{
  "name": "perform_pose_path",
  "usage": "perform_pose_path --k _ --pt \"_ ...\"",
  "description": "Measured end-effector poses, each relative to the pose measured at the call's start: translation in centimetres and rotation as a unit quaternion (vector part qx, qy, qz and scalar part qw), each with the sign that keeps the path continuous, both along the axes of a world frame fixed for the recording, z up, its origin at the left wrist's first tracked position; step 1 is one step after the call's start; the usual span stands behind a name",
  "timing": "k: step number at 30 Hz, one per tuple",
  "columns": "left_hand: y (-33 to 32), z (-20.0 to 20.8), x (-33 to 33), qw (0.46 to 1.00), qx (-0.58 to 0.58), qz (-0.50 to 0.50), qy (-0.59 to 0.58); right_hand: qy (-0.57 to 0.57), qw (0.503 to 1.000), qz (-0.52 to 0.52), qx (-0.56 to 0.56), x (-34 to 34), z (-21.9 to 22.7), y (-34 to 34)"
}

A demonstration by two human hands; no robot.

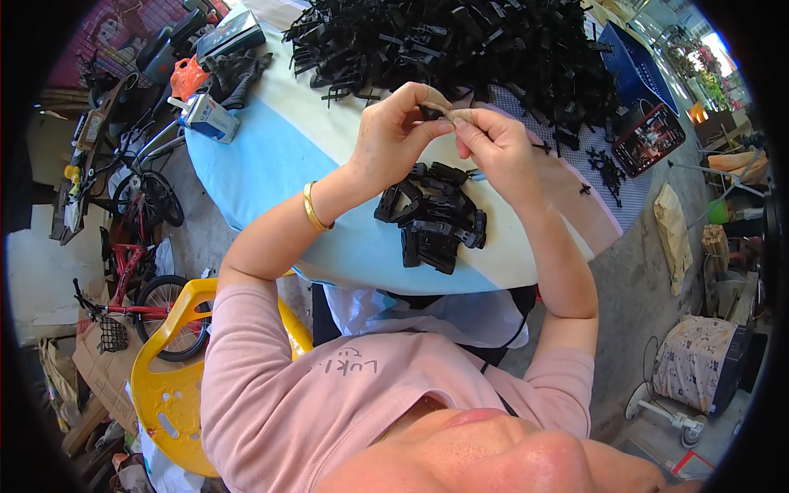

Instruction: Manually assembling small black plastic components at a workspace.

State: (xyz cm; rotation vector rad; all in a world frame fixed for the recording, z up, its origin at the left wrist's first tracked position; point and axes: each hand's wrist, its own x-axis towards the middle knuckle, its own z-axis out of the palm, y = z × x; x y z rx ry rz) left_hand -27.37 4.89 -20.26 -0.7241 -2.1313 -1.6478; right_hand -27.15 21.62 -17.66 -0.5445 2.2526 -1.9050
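Observation:
My left hand (397,131) and my right hand (500,152) meet above the middle of the table, fingertips pinched together. A small black plastic part (429,112) shows between the fingers of my left hand, mostly hidden by them. My right thumb and forefinger are closed against the left fingertips; what they grip is covered. Tan wraps appear on some of the fingers. Below my hands, nearer my body, lies a small pile of black plastic pieces (434,226). Beyond them spreads a large heap of similar black parts (460,49).
A striped cloth covers the round table (271,156). At right are a lit phone (649,140), a blue crate (629,70) and tiny black pieces (606,172). A blue-and-white box (211,119) sits at left. A yellow chair (168,386) stands beside me, near a red bicycle (127,263).

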Motion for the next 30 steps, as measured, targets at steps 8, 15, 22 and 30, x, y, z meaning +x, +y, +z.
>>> perform_pose_path --k 8,15,22,30 --pt "1.0 1.3 1.7 0.989 -0.121 0.076 0.043 0.171 0.978 -0.028 0.119 -0.3 0.2 0.6" --pt "-2.1 4.0 1.1 0.987 -0.15 0.025 0.049 0.035 0.995 0.015 -0.091 -1.8 1.0 3.0" --pt "-2.4 2.4 -0.2 0.807 0.216 -0.385 -0.392 -0.002 0.988 0.123 -0.089 -1.7 0.6 2.7" --pt "-2.1 1.6 -0.1 0.781 0.25 -0.357 -0.446 0.061 0.987 0.138 -0.051 -1.1 0.6 1.9"
